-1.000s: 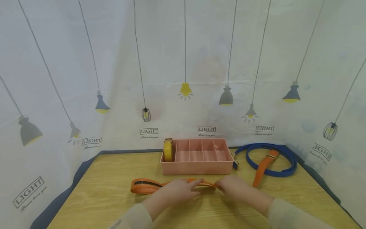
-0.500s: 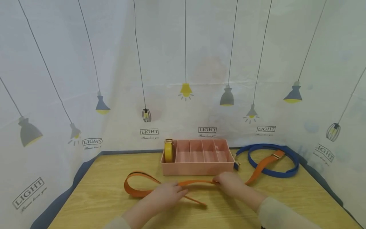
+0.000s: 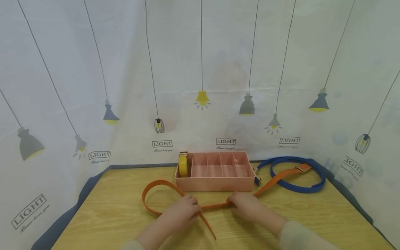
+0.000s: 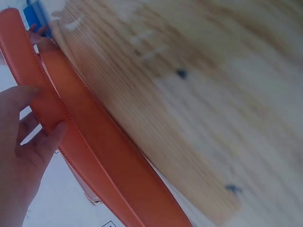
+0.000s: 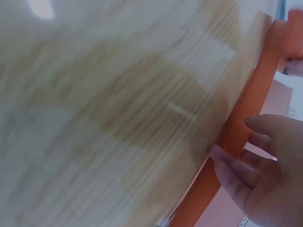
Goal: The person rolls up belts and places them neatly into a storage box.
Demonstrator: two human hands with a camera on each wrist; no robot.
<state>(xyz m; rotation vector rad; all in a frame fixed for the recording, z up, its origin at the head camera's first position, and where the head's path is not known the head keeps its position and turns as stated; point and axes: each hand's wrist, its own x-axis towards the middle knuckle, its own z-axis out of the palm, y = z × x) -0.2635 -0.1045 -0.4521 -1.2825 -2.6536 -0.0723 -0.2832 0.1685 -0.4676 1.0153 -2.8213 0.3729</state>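
An orange belt (image 3: 215, 206) stretches across the front of the table, its left part bent into a wide loop and its free tip pointing toward me. My left hand (image 3: 181, 215) pinches the belt where the loop's strands cross. In the left wrist view, that hand (image 4: 23, 156) has thumb and fingers on one strand, with a second strand alongside. Farther right, my right hand (image 3: 245, 206) holds the single strand; the right wrist view has its thumb and fingers (image 5: 232, 175) on the belt's edges. The belt's gold buckle (image 3: 303, 169) lies at the far right.
A pink divided box (image 3: 215, 184) stands behind the hands, with a rolled yellow belt (image 3: 183, 165) in its leftmost compartment. A blue belt (image 3: 320, 180) lies in loose coils at the back right, partly under the orange one. Patterned cloth (image 3: 200, 132) surrounds the wooden table.
The orange belt's left end has opened from a flat fold into a wide loop, its tip swinging toward me. Its buckle end shifted right and back; my left hand moved left, then slightly right.
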